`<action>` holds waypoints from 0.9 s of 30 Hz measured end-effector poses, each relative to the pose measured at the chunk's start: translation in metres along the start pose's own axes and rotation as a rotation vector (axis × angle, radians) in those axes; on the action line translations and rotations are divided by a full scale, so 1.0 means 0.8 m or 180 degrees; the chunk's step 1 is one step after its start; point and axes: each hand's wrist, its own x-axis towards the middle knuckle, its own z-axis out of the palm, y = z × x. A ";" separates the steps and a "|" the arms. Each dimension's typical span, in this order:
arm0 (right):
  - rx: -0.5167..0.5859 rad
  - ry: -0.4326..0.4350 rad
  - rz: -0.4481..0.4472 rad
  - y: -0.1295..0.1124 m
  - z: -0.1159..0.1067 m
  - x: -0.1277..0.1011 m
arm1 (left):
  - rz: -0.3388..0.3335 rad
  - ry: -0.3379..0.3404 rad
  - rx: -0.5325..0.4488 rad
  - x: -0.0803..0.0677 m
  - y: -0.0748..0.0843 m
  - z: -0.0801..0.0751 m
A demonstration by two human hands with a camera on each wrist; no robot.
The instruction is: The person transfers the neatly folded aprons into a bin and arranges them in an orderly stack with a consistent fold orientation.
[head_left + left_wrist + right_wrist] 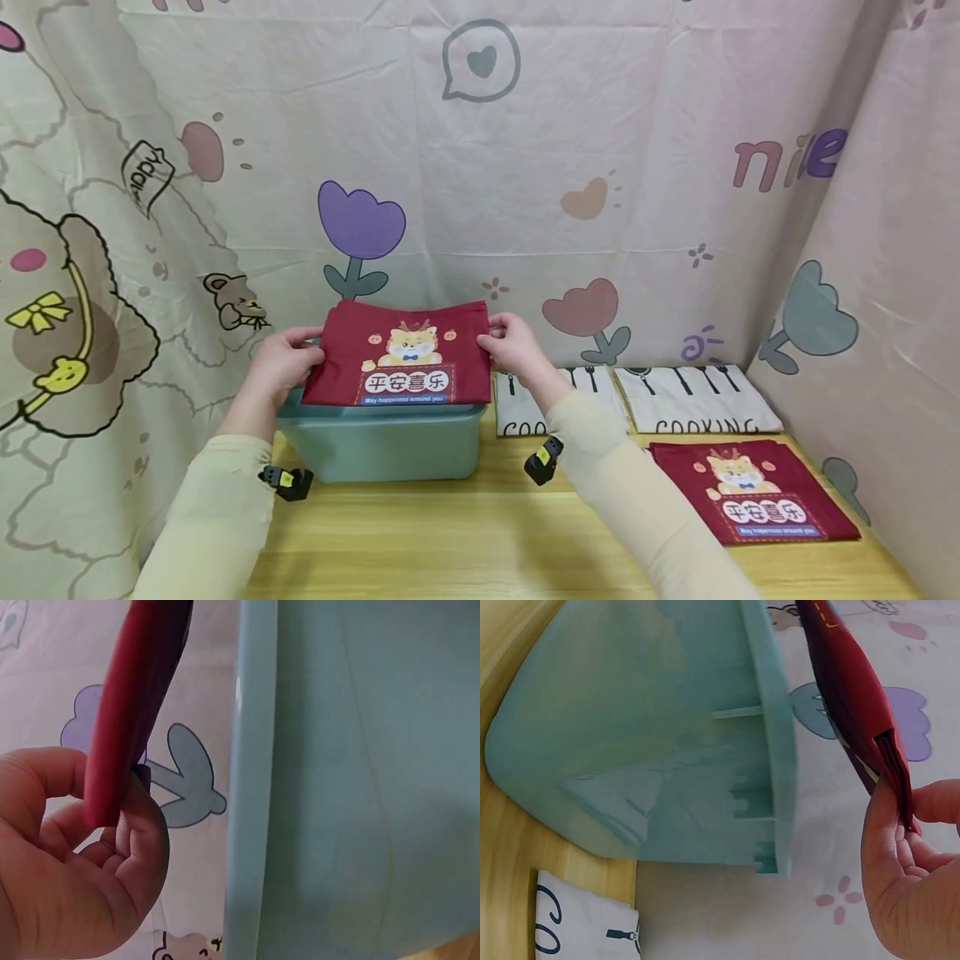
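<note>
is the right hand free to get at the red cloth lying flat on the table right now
Probably not as things stand: the right hand pinches one edge of the folded red cloth held over the green bin. The way to the flat red cloth looks open, but the hand would have to let go first.

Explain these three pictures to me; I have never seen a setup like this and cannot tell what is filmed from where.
No machine here: a person works with two bare hands. The wide picture comes from a camera on the head, looking down at a wooden table. The two close pictures come from cameras strapped to each wrist. The left hand and right hand each pinch a side of a folded red cloth with a cartoon animal, held over a teal plastic bin. In the wrist views you see the cloth edge-on between the fingers. On the table lie another red cloth and two white cloths printed COOKING.
</note>
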 end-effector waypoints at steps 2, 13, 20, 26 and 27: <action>-0.0057 0.0002 0.0003 0.002 0.005 0.002 | -0.0011 -0.0010 0.0107 0.002 -0.001 -0.002; -0.0483 0.0059 0.0030 0.003 0.026 0.010 | -0.0169 -0.0099 0.0482 0.007 -0.009 -0.014; -0.0638 0.0079 0.0033 0.002 0.035 0.012 | -0.0236 -0.0121 0.0613 0.010 -0.009 -0.017; -0.0752 0.0100 0.0054 0.002 0.038 0.013 | -0.0229 -0.0115 0.0711 0.015 -0.012 -0.017; -0.0772 0.0105 0.0054 0.003 0.039 0.014 | -0.0223 -0.0115 0.0721 0.015 -0.013 -0.017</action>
